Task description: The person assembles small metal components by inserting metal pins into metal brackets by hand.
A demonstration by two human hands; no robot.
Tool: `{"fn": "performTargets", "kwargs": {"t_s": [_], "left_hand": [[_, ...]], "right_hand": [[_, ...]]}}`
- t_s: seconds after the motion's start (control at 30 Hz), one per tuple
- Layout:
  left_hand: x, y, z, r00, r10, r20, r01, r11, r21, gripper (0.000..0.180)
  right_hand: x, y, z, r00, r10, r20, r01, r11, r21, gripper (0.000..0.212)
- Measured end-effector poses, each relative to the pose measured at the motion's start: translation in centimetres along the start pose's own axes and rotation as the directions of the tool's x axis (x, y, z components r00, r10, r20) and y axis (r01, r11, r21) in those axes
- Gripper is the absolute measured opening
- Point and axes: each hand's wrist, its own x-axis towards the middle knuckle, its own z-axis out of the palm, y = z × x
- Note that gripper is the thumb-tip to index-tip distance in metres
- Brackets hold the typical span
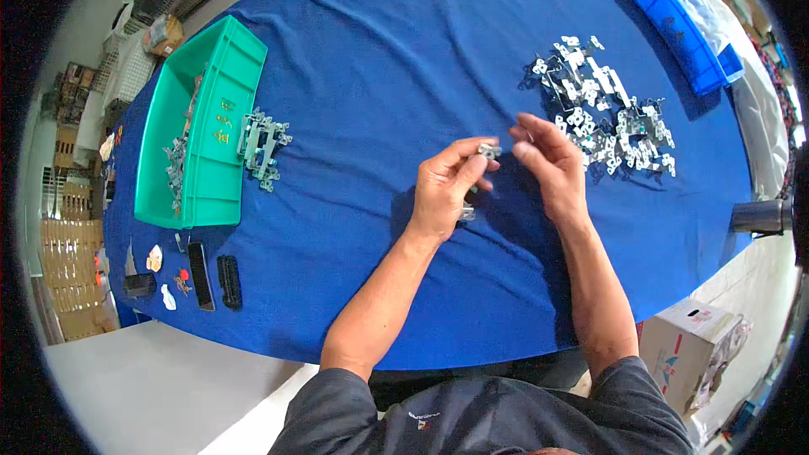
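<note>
Over the middle of the blue-covered table, my left hand [442, 190] is closed around a small silver metal bracket [489, 151]. One end of the bracket sticks out past the thumb and another silver part shows below the palm; the fingers hide the middle. Just to the right, my right hand [554, 170] is raised with its thumb and fingers apart, slightly blurred, and nothing shows between them. A loose heap of similar silver metal brackets [624, 131] lies beyond it on the right. A smaller, tidier group of brackets [266, 150] lies to the left.
A green plastic crate [226, 190] holding metal parts stands at the left. A blue bin [674, 34] with clear plastic sits at the far right. Near the left front edge lie a phone [201, 276] and a black case-like object [228, 281]. A cardboard box [687, 341] stands beside the table.
</note>
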Motion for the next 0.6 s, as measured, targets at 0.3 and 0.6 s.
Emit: {"fn": "performTargets", "kwargs": {"t_s": [0.3, 0.6], "left_hand": [[0.03, -0.08, 0.26, 0.992, -0.036, -0.121, 0.020, 0.991, -0.129, 0.023], [-0.01, -0.08, 0.23, 0.997, -0.021, -0.069, 0.014, 0.994, -0.105, 0.023]], "right_hand": [[-0.47, -0.18, -0.08, 0.993, 0.001, 0.120, 0.007, 0.997, -0.071, 0.022], [-0.45, -0.41, 0.19, 0.998, 0.028, 0.062, -0.019, 0.989, -0.144, 0.021]]}}
